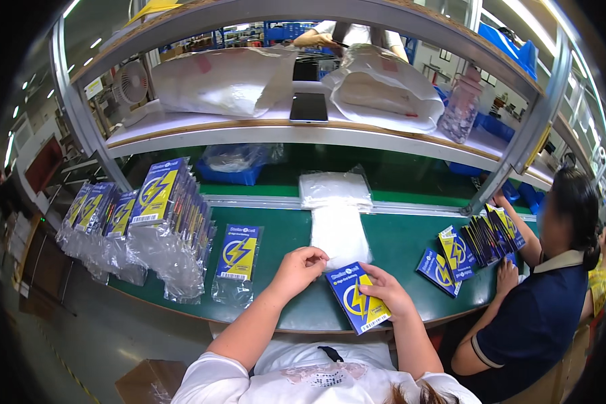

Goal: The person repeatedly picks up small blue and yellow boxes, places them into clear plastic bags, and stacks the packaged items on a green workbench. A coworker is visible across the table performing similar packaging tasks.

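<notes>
One lightning-bolt box (349, 311), lower centre, pinched by right hand (390, 295); left hand (299, 271), grip pressed together, at one plastic-bag stack (339, 232).

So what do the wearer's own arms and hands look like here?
The left hand and right hand are ungloved, with no watch or bracelet visible on either wrist. The forearms are bare below loose, short white fabric sleeves. Any rings are too small to tell.
</notes>
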A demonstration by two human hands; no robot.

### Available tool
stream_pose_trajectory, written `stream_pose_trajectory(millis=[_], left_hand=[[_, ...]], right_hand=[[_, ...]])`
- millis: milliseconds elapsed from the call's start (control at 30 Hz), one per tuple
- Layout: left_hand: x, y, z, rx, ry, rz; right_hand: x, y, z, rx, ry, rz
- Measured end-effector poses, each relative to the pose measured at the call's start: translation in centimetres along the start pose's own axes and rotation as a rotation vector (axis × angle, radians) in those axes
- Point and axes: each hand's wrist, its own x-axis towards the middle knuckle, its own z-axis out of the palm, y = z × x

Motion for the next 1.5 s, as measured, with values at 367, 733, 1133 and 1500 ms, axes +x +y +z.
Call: stream_pose_trajectory(millis=[367, 733, 1133, 1500], left_hand=[[-0.3, -0.4, 0.1, 0.400, -0.098, 0.515], [-0.7, 1.5, -0.7, 0.295, 0.048, 0.238], [-1.4, 1.4, 0.7, 0.417, -0.029, 0.628], [-4.1, 0.6, 3.4, -0.634, -0.209, -0.172]], right_hand=[[0.7, 2.1, 1.2, 0.298, -0.271, 0.054], [0.5, 3.4, 2.2, 0.093, 0.087, -0.110], [0.5, 3.9, 4.6, 0.158, 0.454, -0.239], [-1.3, 4.8, 4.7, 0.107, 0.332, -0.329]])
